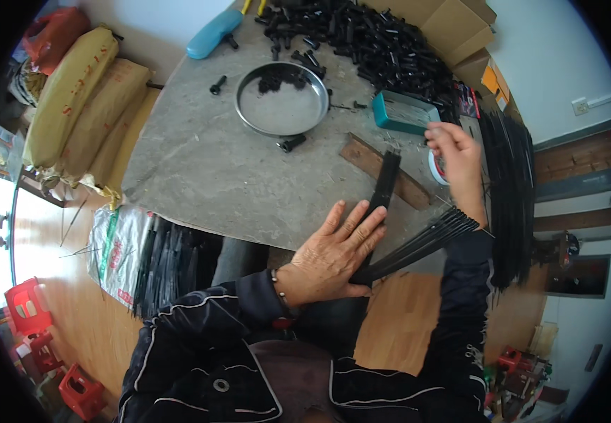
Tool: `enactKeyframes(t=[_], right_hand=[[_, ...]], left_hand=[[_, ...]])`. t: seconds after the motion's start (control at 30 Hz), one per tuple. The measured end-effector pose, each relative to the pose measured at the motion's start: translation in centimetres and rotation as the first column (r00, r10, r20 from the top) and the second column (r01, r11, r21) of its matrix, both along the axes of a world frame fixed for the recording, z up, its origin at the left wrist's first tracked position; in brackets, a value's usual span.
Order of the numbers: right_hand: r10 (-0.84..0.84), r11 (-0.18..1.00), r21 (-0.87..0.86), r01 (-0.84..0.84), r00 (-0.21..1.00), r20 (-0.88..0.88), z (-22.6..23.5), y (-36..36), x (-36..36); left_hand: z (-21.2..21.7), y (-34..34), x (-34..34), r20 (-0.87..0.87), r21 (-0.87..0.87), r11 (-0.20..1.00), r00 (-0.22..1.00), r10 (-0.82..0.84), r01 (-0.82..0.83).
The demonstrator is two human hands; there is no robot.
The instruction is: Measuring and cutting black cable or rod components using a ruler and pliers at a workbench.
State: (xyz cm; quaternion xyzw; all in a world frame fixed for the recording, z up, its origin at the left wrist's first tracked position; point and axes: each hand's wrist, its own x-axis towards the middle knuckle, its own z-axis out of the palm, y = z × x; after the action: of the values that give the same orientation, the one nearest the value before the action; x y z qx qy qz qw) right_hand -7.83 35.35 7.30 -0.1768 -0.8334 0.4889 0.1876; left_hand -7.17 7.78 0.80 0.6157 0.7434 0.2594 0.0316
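My left hand (334,250) grips a bundle of thin black rods (383,190) near the table's front edge; some rods stand up toward the table, others fan out to the right (425,243). My right hand (457,158) is raised over the right side of the table with its fingertips pinched near a teal box (404,113); whether something tiny is between them is too small to tell. A wooden strip (369,158) lies on the table under the rods.
A round metal pan (282,99) with a few black parts sits mid-table. A heap of black caps (369,35) lies at the back. More long black rods (510,190) are stacked at the right. A sack of rods (143,261) and cardboard boxes (454,25) stand nearby.
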Motion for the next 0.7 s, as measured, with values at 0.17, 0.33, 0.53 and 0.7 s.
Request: enactKeyframes(t=[0.17,0.33,0.53,0.7], right_hand=[[-0.019,0.874,-0.486,0.008,1.0,-0.018,2.4,4.4,-5.4],[0.658,0.739,-0.376,-0.559,0.718,0.225,8.2,-7.0,-5.2],[0.265,0.767,0.506,-0.395,0.912,0.312,2.0,-6.3,-1.7],[0.15,0.95,0.204,-0.236,0.918,0.366,-5.1,2.2,1.1]], left_hand=[[0.5,-0.9,0.5,-0.029,0.06,0.998,0.999,0.015,-0.013],[-3.0,1.8,1.9,0.089,0.296,0.949,0.986,-0.14,0.108],[-4.0,1.2,1.5,0.063,0.277,0.959,0.995,-0.079,0.059],[-3.6,1.2,1.4,0.042,0.291,0.953,0.993,-0.106,0.09]])
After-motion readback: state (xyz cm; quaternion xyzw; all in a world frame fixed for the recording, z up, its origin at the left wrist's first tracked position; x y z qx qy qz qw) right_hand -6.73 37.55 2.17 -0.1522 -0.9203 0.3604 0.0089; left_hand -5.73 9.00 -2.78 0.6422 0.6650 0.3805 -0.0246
